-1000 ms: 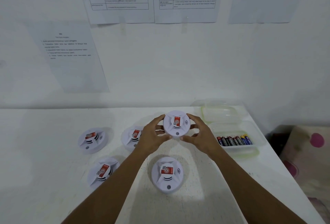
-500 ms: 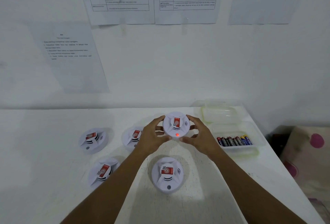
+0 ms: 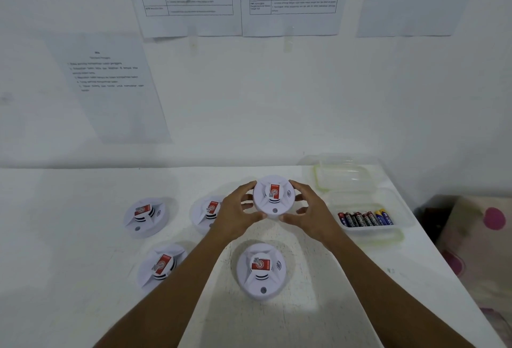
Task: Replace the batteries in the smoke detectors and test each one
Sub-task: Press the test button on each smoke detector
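A round white smoke detector (image 3: 273, 196) with a red label is held face-up between both hands, tilted toward me just above the white table (image 3: 69, 250). My left hand (image 3: 239, 213) grips its left rim and my right hand (image 3: 310, 209) grips its right rim. Its small indicator near the front edge is dark. Several more detectors lie face-up on the table: one close to me (image 3: 261, 271), one at near left (image 3: 162, 264), one at far left (image 3: 144, 217), and one partly behind my left hand (image 3: 206, 213). A clear tray (image 3: 371, 232) holds several AA batteries (image 3: 364, 218).
An empty clear plastic container (image 3: 345, 175) stands behind the battery tray at the table's back right. Printed sheets hang on the white wall behind. The table's right edge drops off beside a spotted cushion (image 3: 482, 236).
The held detector's indicator was dark a second ago, glowed red half a second ago, and is dark again now. The hands and detector have barely moved.
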